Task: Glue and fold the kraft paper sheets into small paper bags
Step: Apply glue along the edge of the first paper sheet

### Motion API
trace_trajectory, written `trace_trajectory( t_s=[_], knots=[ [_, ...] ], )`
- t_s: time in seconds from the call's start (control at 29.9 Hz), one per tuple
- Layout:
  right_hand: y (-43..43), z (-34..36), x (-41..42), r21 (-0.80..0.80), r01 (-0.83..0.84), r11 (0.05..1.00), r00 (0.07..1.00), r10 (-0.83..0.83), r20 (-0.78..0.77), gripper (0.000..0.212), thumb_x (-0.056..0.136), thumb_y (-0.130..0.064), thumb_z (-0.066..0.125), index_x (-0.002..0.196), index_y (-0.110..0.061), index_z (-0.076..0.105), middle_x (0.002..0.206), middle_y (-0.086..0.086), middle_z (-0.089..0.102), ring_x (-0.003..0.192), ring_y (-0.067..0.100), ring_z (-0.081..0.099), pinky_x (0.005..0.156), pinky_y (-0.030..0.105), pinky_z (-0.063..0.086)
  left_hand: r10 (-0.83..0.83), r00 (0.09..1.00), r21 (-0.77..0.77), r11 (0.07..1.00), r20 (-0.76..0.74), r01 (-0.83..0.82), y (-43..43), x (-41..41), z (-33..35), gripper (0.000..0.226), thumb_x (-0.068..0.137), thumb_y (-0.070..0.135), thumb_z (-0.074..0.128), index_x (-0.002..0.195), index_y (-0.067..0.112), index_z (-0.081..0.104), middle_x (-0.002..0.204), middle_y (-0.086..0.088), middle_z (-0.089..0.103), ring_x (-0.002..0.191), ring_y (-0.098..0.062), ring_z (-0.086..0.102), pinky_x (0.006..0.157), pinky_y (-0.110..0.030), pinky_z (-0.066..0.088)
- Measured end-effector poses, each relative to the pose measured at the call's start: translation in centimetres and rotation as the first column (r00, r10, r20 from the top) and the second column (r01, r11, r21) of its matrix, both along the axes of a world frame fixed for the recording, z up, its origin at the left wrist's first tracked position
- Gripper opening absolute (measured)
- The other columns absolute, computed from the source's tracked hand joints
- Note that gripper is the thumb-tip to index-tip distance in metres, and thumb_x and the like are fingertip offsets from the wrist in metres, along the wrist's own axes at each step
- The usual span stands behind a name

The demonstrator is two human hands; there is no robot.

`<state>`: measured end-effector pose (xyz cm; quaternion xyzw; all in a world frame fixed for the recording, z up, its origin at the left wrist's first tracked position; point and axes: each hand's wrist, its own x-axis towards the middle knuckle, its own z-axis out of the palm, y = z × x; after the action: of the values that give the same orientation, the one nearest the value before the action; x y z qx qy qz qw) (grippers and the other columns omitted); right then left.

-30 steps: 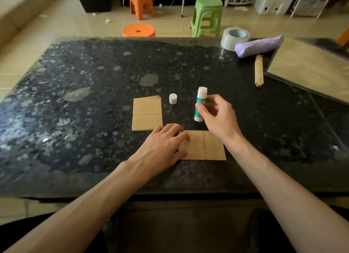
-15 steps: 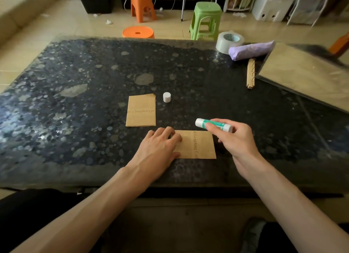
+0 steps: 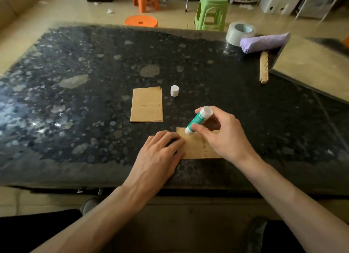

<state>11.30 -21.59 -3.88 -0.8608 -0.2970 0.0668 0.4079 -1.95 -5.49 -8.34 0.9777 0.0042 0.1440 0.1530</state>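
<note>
A folded kraft paper piece (image 3: 196, 149) lies near the table's front edge. My left hand (image 3: 158, 154) presses flat on its left end, fingers spread. My right hand (image 3: 222, 133) holds a green-and-white glue stick (image 3: 198, 120) tilted, its lower tip touching the paper's upper left part. The glue stick's white cap (image 3: 174, 91) stands alone on the table. A second folded kraft paper piece (image 3: 147, 104) with printed lettering lies just left of the cap.
The dark speckled table (image 3: 75, 101) carries a tape roll (image 3: 240, 33), a purple folded umbrella (image 3: 264, 43), a rolled kraft strip (image 3: 263, 67) and a large stack of kraft sheets (image 3: 313, 67) at the back right. Orange and green stools (image 3: 211, 9) stand beyond.
My right hand lifted the glue stick from standing on the table, swung it over and tilted its tip down onto the paper. The left hand stays pressed on the paper.
</note>
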Motion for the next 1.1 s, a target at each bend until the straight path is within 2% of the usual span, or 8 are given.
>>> trace_trajectory(
  t_s=[0.13, 0.27, 0.4, 0.5, 0.6, 0.7, 0.9, 1.1],
  knots=[
    [0.6, -0.1, 0.3, -0.033, -0.062, 0.998, 0.998, 0.063, 0.031, 0.032, 0.091, -0.038, 0.078, 0.119, -0.036, 0.062, 0.103, -0.036, 0.056, 0.104, -0.029, 0.050, 0.078, -0.006, 0.038, 0.052, 0.999, -0.077, 0.996, 0.015, -0.051, 0.4, 0.2, 0.1, 0.036, 0.097, 0.046, 0.059, 0.122, 0.023, 0.071, 0.127, 0.008, 0.065, 0.120, -0.011, 0.057, 0.096, -0.035, 0.047],
    [1.2, -0.2, 0.3, -0.023, -0.125, 0.992, 0.992, 0.125, 0.009, 0.039, 0.094, -0.031, 0.076, 0.128, -0.037, 0.059, 0.111, -0.033, 0.057, 0.111, -0.019, 0.055, 0.082, 0.000, 0.045, 0.138, 0.990, -0.048, 0.989, -0.002, -0.138, 0.9, 0.2, 0.1, 0.050, 0.088, 0.061, 0.062, 0.128, 0.031, 0.061, 0.127, 0.014, 0.065, 0.127, -0.010, 0.055, 0.114, -0.046, 0.029],
    [1.5, -0.2, -0.1, -0.031, -0.195, 0.980, 0.981, 0.195, -0.002, 0.051, 0.096, -0.028, 0.074, 0.141, -0.038, 0.051, 0.126, -0.027, 0.055, 0.120, -0.004, 0.059, 0.092, 0.012, 0.052, 0.166, 0.986, -0.102, 0.980, -0.031, -0.169, 1.5, 0.4, 0.1, 0.057, 0.082, 0.068, 0.065, 0.128, 0.035, 0.060, 0.130, 0.016, 0.061, 0.137, -0.013, 0.044, 0.113, -0.045, 0.025],
    [1.3, 0.0, -0.4, -0.006, -0.204, 0.979, 0.979, 0.204, 0.014, 0.057, 0.095, -0.025, 0.075, 0.145, -0.037, 0.049, 0.127, -0.025, 0.055, 0.123, 0.001, 0.058, 0.096, 0.015, 0.053, 0.178, 0.983, -0.144, 0.973, -0.046, -0.183, 1.8, 0.7, -0.2, 0.059, 0.079, 0.072, 0.062, 0.126, 0.037, 0.062, 0.132, 0.014, 0.052, 0.134, -0.013, 0.040, 0.110, -0.039, 0.022],
    [1.1, 0.0, -0.5, 0.013, -0.197, 0.980, 0.980, 0.196, 0.021, 0.053, 0.095, -0.024, 0.076, 0.142, -0.034, 0.053, 0.116, -0.029, 0.056, 0.118, -0.006, 0.058, 0.091, 0.008, 0.050, 0.187, 0.981, -0.189, 0.962, -0.059, -0.195, 1.8, 0.8, -0.4, 0.059, 0.076, 0.075, 0.062, 0.124, 0.040, 0.061, 0.130, 0.015, 0.048, 0.133, -0.011, 0.037, 0.107, -0.033, 0.018],
    [1.0, -0.2, -0.8, -0.027, -0.211, 0.977, 0.977, 0.212, 0.035, 0.050, 0.095, -0.028, 0.074, 0.140, -0.035, 0.054, 0.117, -0.029, 0.057, 0.113, -0.014, 0.057, 0.089, 0.003, 0.047, 0.182, 0.982, -0.199, 0.962, -0.052, -0.189, 1.7, 0.8, -0.5, 0.058, 0.077, 0.073, 0.064, 0.124, 0.040, 0.060, 0.131, 0.015, 0.048, 0.132, -0.010, 0.036, 0.106, -0.031, 0.016],
    [1.4, -0.8, -1.0, -0.081, -0.217, 0.973, 0.971, 0.224, 0.083, 0.033, 0.094, -0.037, 0.073, 0.124, -0.028, 0.062, 0.116, -0.019, 0.066, 0.111, -0.005, 0.059, 0.088, 0.004, 0.046, 0.194, 0.980, -0.218, 0.956, -0.044, -0.198, 1.6, 0.8, -0.4, 0.062, 0.080, 0.075, 0.056, 0.130, 0.039, 0.054, 0.129, 0.013, 0.050, 0.130, -0.012, 0.039, 0.107, -0.035, 0.023],
    [1.5, -0.6, -1.3, -0.035, -0.156, 0.987, 0.984, 0.159, 0.082, 0.035, 0.085, -0.047, 0.080, 0.106, -0.028, 0.060, 0.098, -0.027, 0.062, 0.102, -0.010, 0.061, 0.078, 0.003, 0.047, 0.196, 0.980, -0.230, 0.953, -0.038, -0.199, 1.5, 0.8, -0.4, 0.057, 0.081, 0.070, 0.062, 0.128, 0.038, 0.058, 0.130, 0.012, 0.049, 0.130, -0.012, 0.039, 0.108, -0.037, 0.022]
  ],
)
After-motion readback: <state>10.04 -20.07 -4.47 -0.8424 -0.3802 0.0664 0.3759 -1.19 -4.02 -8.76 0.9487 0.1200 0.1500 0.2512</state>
